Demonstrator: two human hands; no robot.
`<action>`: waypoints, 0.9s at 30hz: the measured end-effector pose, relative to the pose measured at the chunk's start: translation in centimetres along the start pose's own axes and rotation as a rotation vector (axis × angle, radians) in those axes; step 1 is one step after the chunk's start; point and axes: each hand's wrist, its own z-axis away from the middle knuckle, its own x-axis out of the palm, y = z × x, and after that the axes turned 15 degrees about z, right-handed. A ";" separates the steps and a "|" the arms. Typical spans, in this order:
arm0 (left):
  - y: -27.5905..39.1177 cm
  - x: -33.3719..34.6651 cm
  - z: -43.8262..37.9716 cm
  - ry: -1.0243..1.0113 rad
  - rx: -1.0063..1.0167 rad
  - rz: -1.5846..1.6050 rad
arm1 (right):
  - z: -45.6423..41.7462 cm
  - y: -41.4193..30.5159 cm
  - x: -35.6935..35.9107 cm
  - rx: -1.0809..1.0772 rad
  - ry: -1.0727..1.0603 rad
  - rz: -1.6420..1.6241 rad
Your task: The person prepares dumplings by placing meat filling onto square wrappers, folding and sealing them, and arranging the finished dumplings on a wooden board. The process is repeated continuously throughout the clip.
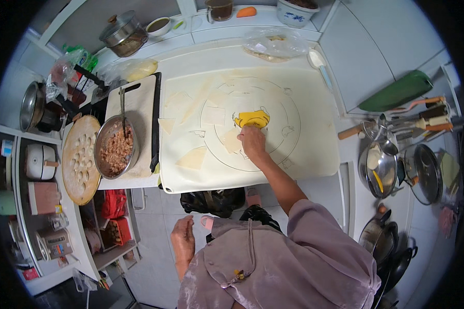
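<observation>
My right hand (253, 143) reaches over the cream silicone pastry mat (317, 116), its fingers bent down at the yellow printed patch (255, 118) near the centre. A flat piece of dough (231, 141) lies against its left side; whether the fingers grip it is hidden. More thin dough pieces are spread on the mat's left half: a square (215, 116), a small triangle (166, 125) and a larger wedge (192, 158). My left hand (183, 238) hangs beside my body, away from the mat, with loosely curled fingers. No object shows in it.
Left of the mat, a metal bowl of minced filling (117, 152) with chopsticks (122, 108) stands on a cutting board (146, 116). Beside it, a round tray (71, 166) holds several small dumplings. A spoon (320, 65) lies at back right; bowls and pans (386, 177) crowd the right counter.
</observation>
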 end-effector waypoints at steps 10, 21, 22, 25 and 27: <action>2.3 0.4 0.5 0.049 -0.093 0.091 | -1.4 -0.4 -5.3 -0.070 -0.282 -0.590; -1.0 -2.9 -6.7 -0.226 -0.382 1.941 | 7.3 -18.5 -14.8 -0.336 -0.831 -1.027; -1.3 -4.0 -6.4 -0.206 -0.357 1.854 | 8.4 -20.2 -14.3 -0.339 -0.778 -1.011; -2.4 -8.0 -5.3 -0.122 -0.334 1.842 | 11.0 -24.7 -12.7 -0.331 -0.625 -1.039; -3.7 -10.6 -4.7 -0.064 -0.304 1.799 | 12.4 -27.0 -11.3 -0.316 -0.550 -1.054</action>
